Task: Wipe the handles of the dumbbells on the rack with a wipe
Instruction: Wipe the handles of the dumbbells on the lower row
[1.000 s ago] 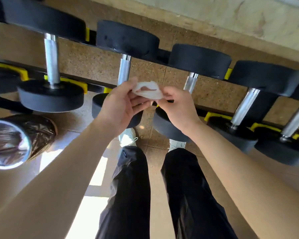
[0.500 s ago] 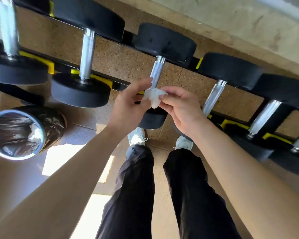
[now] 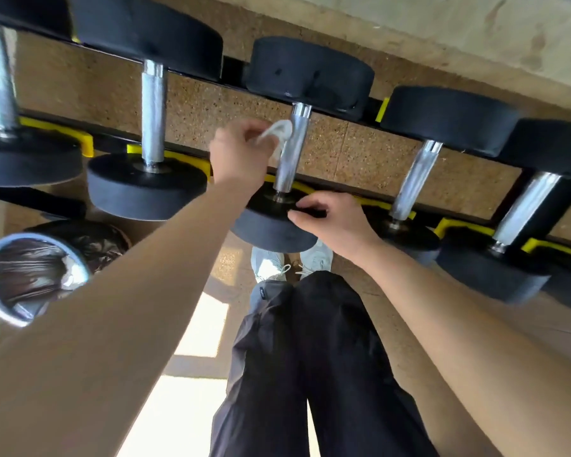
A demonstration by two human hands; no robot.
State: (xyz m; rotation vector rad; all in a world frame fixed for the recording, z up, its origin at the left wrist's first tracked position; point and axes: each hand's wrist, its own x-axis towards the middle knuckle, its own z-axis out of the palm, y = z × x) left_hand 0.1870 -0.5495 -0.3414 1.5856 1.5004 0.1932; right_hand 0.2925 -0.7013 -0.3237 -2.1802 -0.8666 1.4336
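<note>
Five dumbbells [image 3: 147, 188] sit side by side on the rack [image 3: 192, 161], handles running front to back, black heads in yellow cradles. L hand [image 3: 241, 156] is up at the middle dumbbell's handle [image 3: 294, 140], fingers bunched round a white wipe [image 3: 279, 130]. The wipe touches the handle's left side near its upper end, w/ a loose tail hanging down alongside the chrome. R hand [image 3: 335, 222] is lower, at the near head [image 3: 271, 232] of the same dumbbell, fingers loosely curled, nothing seen in them. Fingertips prob. rest on the head's top face, but the dark rubber makes contact hard to judge. Hands are apart, L above R. Below left on the floor stands a bin [image 3: 23, 239] w/ a dark liner and some white scraps inside. Black trousers [image 3: 310, 357] and pale shoes [image 3: 267, 262] show under the rack's front edge.
</note>
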